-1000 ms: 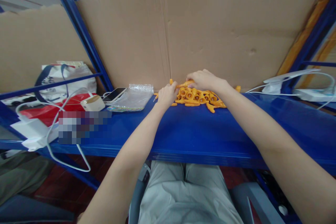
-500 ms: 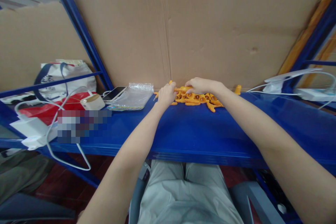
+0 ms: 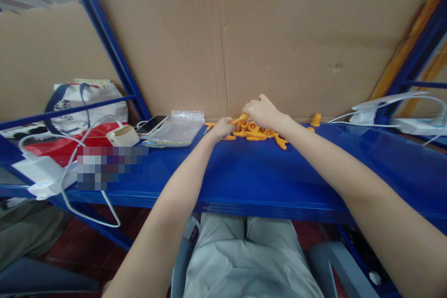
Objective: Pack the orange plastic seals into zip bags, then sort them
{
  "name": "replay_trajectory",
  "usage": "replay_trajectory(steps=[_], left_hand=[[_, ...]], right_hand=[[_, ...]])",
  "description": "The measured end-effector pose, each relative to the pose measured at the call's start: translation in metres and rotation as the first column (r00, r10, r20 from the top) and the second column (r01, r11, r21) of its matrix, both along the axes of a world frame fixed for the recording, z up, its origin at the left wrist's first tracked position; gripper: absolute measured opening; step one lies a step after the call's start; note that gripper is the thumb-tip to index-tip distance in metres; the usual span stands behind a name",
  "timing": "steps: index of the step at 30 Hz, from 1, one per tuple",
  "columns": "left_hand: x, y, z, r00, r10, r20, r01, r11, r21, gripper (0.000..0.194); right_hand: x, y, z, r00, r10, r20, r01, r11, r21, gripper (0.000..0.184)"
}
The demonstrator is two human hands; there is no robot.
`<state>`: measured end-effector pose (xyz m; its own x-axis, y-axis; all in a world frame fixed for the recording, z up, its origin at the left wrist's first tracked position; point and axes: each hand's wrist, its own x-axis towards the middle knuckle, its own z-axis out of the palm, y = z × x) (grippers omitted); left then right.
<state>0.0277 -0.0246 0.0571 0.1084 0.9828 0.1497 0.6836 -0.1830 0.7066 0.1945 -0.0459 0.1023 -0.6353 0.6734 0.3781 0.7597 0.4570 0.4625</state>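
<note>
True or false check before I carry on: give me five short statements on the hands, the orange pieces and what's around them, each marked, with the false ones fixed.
1. The left hand and right hand are both at the pile of orange cup-ended pieces. True.
2. The smartphone lies to the right of the pile. False: it lies to the left, beside the clear plastic packaging.
3. A cardboard sheet stands behind the pile. True.
4. The shelf surface under the pile is red. False: it is blue.
5. One orange cup-shaped piece stands to the right of the right hand. True.
</note>
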Motion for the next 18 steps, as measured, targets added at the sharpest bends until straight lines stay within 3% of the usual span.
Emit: replay_trajectory(steps=[5,11,15,18], left_hand=[[-0.007,-0.001,0.001,0.993,-0.065,0.096,0.085,0.970,-0.228,0.009],[-0.010,0.005,-0.002,0.988,-0.085,0.131,0.119,0.954,-0.274,0.021],[-0.008,0.006,-0.003,0.975,-0.158,0.154,0.204,0.913,-0.354,0.025],[-0.003,0.004,-0.003,0.977,-0.152,0.148,0.201,0.891,-0.407,0.025]], right_hand=[[-0.005,-0.005,-0.003,1.000,0.012,0.020,-0.012,1.000,-0.024,0.032],[-0.004,-0.013,-0.006,0.999,-0.009,0.032,0.010,1.000,-0.028,0.028],[0.006,-0.014,-0.013,0.998,0.002,0.058,-0.002,1.000,0.014,0.026],[0.014,-0.013,-0.021,0.998,-0.003,0.055,0.002,1.000,0.030,0.027]])
